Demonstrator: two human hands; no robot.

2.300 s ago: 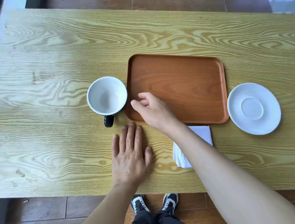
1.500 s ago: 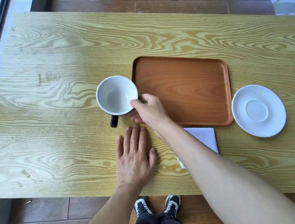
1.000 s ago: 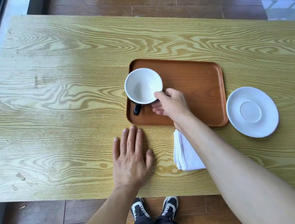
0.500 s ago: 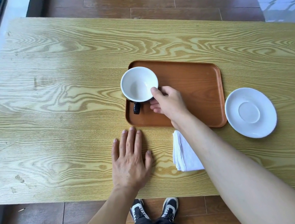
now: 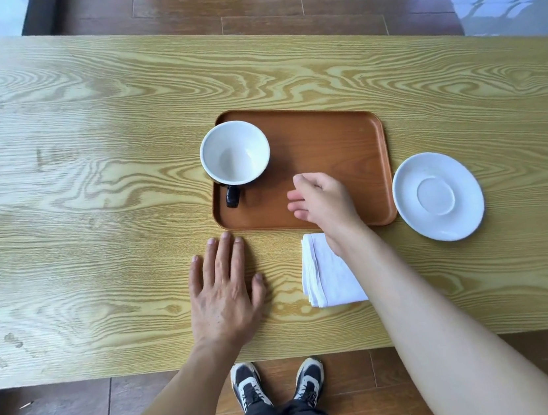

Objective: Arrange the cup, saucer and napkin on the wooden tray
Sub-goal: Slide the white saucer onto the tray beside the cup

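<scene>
A cup (image 5: 235, 152), white inside with a black outside and handle, stands upright on the left end of the wooden tray (image 5: 336, 137). My right hand (image 5: 323, 201) hovers over the tray's near edge, to the right of the cup, fingers apart and holding nothing. A white saucer (image 5: 437, 196) lies on the table just right of the tray. A folded white napkin (image 5: 325, 273) lies on the table in front of the tray, partly hidden by my right forearm. My left hand (image 5: 224, 292) rests flat on the table, left of the napkin.
The wood-grain table (image 5: 91, 195) reaches to its near edge just below my left wrist. Dark floorboards and my shoes (image 5: 277, 383) show below it. A dark frame runs along the far left.
My right hand lifted the cup from the table onto the tray's left end, then let go and drew back to the right. My left hand stayed flat on the table.
</scene>
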